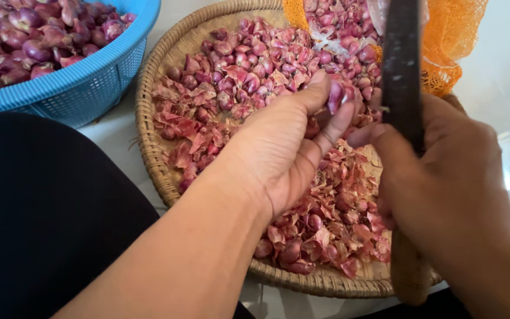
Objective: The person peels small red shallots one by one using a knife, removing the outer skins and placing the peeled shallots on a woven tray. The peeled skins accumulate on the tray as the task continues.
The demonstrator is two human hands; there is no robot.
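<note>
My left hand (284, 147) reaches over a round woven tray (149, 136) and pinches a small purple shallot (334, 97) between thumb and fingers. My right hand (444, 171) grips a knife by its wooden handle (409, 272), the dark blade (402, 65) pointing up and away, close beside the shallot. The tray is heaped with unpeeled shallots (237, 65) at the far side and pink papery skins (326, 224) nearer me.
A blue plastic basket (84, 88) full of peeled shallots stands at the upper left. An orange mesh sack (450, 41) with more shallots lies at the tray's far right. My dark-clothed knee (48, 218) fills the lower left. The floor is pale.
</note>
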